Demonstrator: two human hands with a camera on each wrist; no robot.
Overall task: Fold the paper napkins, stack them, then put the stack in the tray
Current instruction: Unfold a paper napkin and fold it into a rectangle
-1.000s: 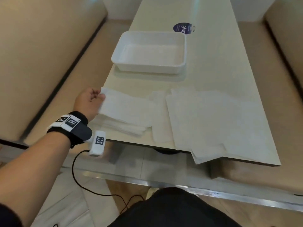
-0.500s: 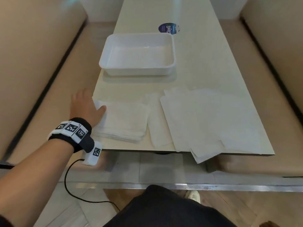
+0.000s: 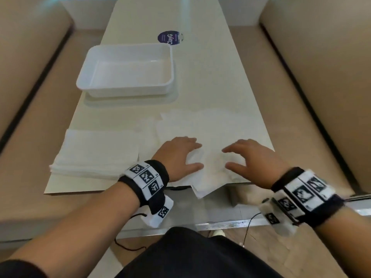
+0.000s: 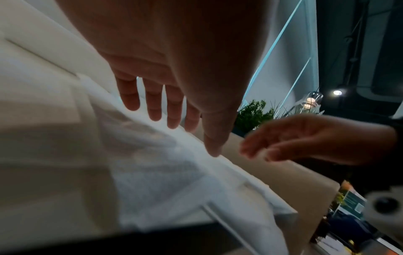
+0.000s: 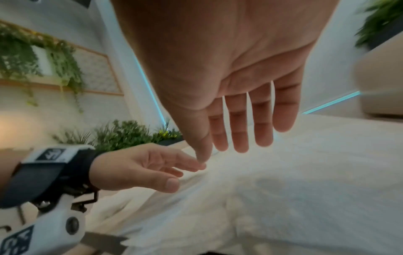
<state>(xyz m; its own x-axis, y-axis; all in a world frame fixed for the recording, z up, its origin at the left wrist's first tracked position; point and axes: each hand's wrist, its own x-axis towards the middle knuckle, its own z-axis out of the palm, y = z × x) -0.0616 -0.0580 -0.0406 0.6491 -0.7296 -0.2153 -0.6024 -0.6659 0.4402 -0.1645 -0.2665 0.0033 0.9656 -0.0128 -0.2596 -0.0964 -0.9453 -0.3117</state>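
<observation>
A stack of folded white napkins (image 3: 96,153) lies at the table's near left corner. Unfolded white napkins (image 3: 212,129) are spread flat to its right, one corner hanging over the near edge. My left hand (image 3: 180,155) hovers just over their near part with straight, spread fingers (image 4: 152,103). My right hand (image 3: 251,157) is beside it, also with straight fingers (image 5: 240,124), a little above the napkins (image 5: 283,189). Neither hand holds anything. The white tray (image 3: 112,89) stands behind the stack with nothing in it.
The pale table (image 3: 210,77) is narrow and runs away from me. Beige bench seats (image 3: 40,117) flank it on both sides. A round dark sticker (image 3: 169,37) lies behind the tray. Cables hang from both wrist cameras below the table edge.
My left hand has left the folded stack and moved right over the unfolded napkins. My right hand has come into view beside it.
</observation>
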